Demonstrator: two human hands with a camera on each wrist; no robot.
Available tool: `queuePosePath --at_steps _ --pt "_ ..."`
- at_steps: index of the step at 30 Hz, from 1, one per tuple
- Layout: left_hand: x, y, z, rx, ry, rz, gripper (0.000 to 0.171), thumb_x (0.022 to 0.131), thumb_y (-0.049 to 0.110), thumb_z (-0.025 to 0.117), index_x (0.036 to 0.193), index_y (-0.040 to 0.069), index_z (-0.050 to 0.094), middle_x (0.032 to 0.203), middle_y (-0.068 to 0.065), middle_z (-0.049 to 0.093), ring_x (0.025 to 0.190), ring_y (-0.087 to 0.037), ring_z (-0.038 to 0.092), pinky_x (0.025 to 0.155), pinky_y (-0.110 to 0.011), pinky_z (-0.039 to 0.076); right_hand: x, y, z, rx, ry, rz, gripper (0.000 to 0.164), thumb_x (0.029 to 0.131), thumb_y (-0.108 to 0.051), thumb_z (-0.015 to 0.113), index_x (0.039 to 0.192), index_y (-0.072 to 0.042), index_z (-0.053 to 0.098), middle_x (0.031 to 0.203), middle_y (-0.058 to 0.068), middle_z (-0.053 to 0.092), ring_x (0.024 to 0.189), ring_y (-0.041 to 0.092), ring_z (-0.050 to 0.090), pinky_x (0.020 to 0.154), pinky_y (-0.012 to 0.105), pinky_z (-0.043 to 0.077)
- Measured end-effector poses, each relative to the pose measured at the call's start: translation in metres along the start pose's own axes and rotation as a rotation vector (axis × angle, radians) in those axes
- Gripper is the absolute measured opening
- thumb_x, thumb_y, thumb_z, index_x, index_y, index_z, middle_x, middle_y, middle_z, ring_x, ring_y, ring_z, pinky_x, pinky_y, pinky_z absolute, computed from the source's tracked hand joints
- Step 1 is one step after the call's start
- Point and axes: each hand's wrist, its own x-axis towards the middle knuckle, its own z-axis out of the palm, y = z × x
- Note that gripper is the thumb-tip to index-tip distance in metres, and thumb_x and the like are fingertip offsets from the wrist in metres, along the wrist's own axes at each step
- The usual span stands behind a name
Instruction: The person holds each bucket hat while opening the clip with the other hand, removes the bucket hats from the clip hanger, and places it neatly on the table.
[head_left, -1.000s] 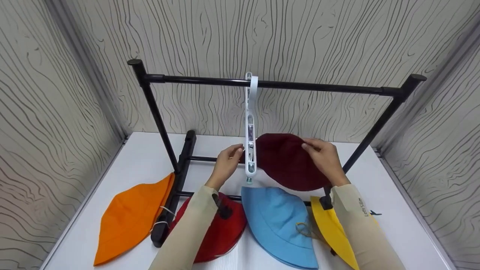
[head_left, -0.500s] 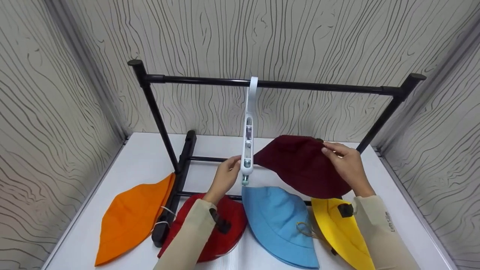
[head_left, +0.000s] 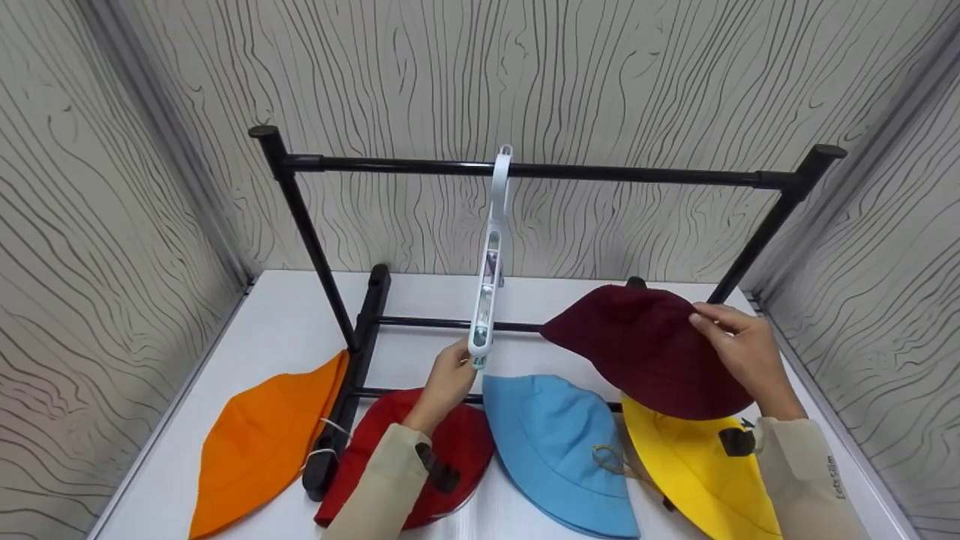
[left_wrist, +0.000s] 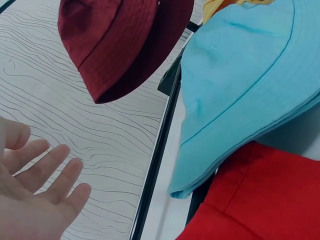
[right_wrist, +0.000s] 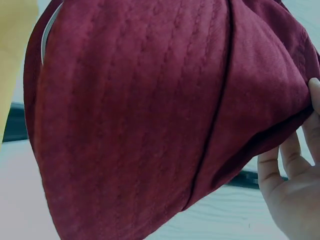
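Observation:
A maroon bucket hat hangs from my right hand, which pinches its crown between thumb and fingers. In the right wrist view, the stitched brim of this hat takes up most of the frame, brim toward the left. My left hand is at the lower end of a white folding hanger, hooked on the black rail. Whether it touches the hanger is hidden. In the left wrist view, the left hand shows loosely spread fingers with nothing seen between them.
The black rack spans the white table. Orange, red, light blue and yellow bucket hats lie along the front. A patterned wall stands behind.
The maroon hat has moved right and down with my right hand, away from the hanger. My left hand has lowered slightly, and the hanger's lower end has shifted left.

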Motion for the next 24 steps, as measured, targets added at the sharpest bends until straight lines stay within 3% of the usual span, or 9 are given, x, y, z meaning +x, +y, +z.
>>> queuePosePath --at_steps 8,24 --pt "-0.010 0.001 0.000 -0.011 -0.083 -0.019 0.033 0.100 0.015 0.049 0.129 0.003 0.058 0.135 -0.014 0.058 0.131 -0.031 0.049 0.110 -0.051 0.036 -0.013 0.014 -0.020 0.024 0.002 0.051 0.033 0.092 -0.024 0.065 0.117 -0.002 0.068 0.097 -0.041 0.054 0.088 -0.020 0.051 0.077 -0.002 0.039" --pt "-0.021 -0.007 -0.002 -0.012 -0.132 0.003 0.035 0.101 0.018 0.049 0.131 0.002 0.055 0.133 -0.016 0.058 0.128 -0.033 0.052 0.106 -0.047 0.042 -0.031 0.042 -0.051 0.112 0.038 0.246 0.038 0.091 -0.028 0.067 0.123 -0.009 0.066 0.095 -0.041 0.054 0.084 -0.019 0.054 0.069 0.003 0.046"
